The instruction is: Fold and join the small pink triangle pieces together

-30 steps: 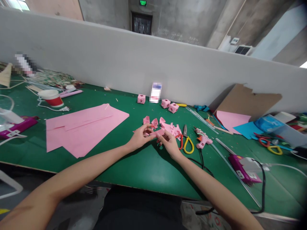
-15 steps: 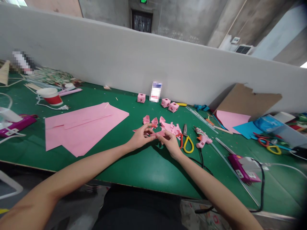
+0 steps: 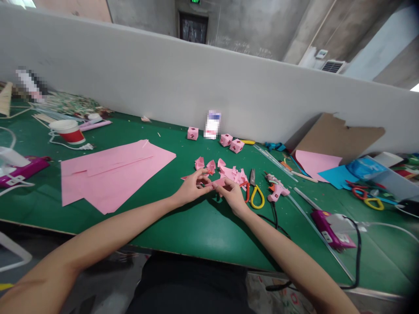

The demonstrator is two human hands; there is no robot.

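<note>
Both hands pinch a small strip of pink paper (image 3: 217, 182) above the green table. My left hand (image 3: 194, 186) grips its left end between thumb and finger. On the other end, my right hand (image 3: 231, 194) is closed, thumb on top. Small folded pink paper pieces (image 3: 211, 165) lie just beyond the fingers. A heap of pink paper scraps (image 3: 236, 175) is beside them. Scissors (image 3: 257, 196) with red and yellow handles rest close to my right hand, and a pink glue gun (image 3: 277, 190) lies further right.
Large pink paper sheets (image 3: 114, 179) lie at left, near a paper cup (image 3: 68, 131). Pink paper cubes (image 3: 193, 134) stand by the white partition (image 3: 157, 78). Purple power strips (image 3: 330, 231) with cables sit on both sides. Brown cardboard (image 3: 330, 139) leans at back right.
</note>
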